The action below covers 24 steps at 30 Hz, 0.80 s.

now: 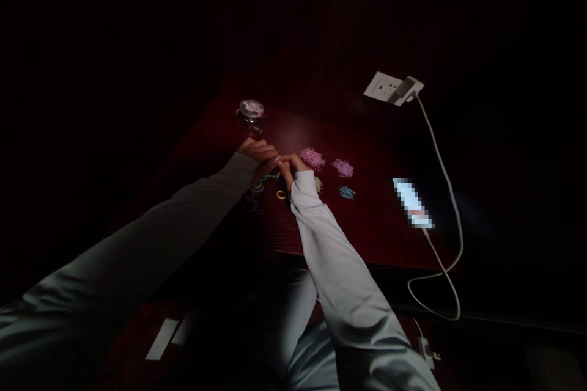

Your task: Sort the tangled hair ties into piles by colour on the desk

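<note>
My left hand (259,150) is closed, its fingers curled and their tips meeting those of my right hand. My right hand (294,165) is closed in a pinch at the same spot. Whatever they grip is too small and dark to make out. Beside my right hand lies a pile of pink elastic bands (312,159), with a purple pile (343,168) and a blue pile (347,192) farther right. A pale yellow pile (318,184) is partly hidden by my right cuff. Below my hands lie a yellow ring-shaped band (281,195) and several dark and coloured bands (251,194).
A clear round jar (252,117) with a lid stands beyond my left hand on the dark red table (367,232). A lit phone (413,203) lies at right, its white cable (452,186) running to a charger (408,90) in a wall socket (381,87). The surroundings are very dark.
</note>
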Each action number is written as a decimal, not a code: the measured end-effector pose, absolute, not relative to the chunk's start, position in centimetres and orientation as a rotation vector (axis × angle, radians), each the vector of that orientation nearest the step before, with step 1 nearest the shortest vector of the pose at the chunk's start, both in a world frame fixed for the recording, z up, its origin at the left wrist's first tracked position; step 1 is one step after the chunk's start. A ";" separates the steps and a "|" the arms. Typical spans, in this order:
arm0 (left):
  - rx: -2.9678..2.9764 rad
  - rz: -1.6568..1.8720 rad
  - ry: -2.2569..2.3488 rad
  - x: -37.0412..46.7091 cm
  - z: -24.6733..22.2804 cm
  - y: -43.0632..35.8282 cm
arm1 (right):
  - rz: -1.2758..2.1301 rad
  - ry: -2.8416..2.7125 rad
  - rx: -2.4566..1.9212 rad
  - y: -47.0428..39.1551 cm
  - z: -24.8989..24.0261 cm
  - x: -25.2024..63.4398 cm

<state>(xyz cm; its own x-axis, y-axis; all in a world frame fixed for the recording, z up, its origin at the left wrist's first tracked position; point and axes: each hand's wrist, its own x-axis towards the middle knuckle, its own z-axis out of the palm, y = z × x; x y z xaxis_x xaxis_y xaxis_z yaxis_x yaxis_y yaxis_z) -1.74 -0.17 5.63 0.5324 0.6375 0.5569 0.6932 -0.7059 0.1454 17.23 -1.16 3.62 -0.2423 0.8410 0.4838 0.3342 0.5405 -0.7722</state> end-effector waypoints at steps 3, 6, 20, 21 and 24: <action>-2.653 -0.939 -1.146 -1.4 5.4 0.1 | 0.704 -1.771 -0.890 -1.2 3.5 17.1; -2.650 -0.982 -1.126 -1.2 5.4 0.3 | 0.724 -1.755 -0.810 -1.1 3.3 16.8; -2.770 -1.050 -1.172 -0.9 5.7 0.0 | 0.805 -1.656 -0.819 -1.5 3.2 16.6; -2.790 -1.049 -1.173 -0.9 5.9 -0.2 | 0.814 -1.643 -0.824 -1.5 3.2 16.6; -2.874 -1.050 -1.160 -0.7 6.4 -0.8 | 0.833 -1.579 -0.828 -1.7 3.2 16.5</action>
